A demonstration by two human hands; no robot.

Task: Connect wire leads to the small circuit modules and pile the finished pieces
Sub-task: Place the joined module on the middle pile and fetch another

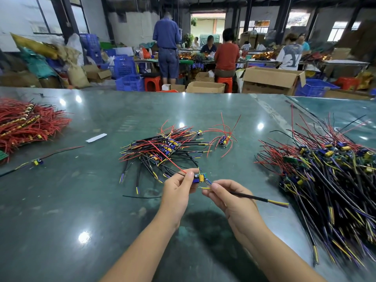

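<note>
Two hands join a wire lead to a small circuit module above the green surface (pixel 101 200).

The left hand (pixel 179 189) pinches the module (pixel 199 177) between thumb and curled fingers, just in front of the middle pile of wired modules (pixel 162 149). A red wire (pixel 162 153) runs from the module up and left over that pile. The right hand (pixel 227 197), just right of the module, pinches a black lead (pixel 252 197); its long axis runs from the module out to the right and slightly toward the person, yellow and blue ends free. A larger pile (pixel 329 180) lies well right of the module, and a red bundle (pixel 26 123) far left.
</note>
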